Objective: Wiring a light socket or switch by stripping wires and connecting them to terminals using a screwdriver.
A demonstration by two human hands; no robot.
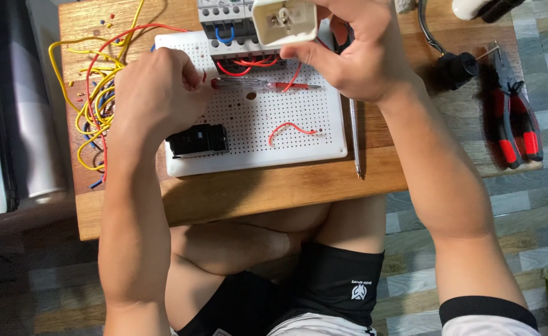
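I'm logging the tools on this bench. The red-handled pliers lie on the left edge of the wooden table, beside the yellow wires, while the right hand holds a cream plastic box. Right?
Not quite. The head view shows the red-handled pliers on the right edge of the wooden table, away from the yellow wires on the left. The rest holds: the right hand holds the cream plastic box.
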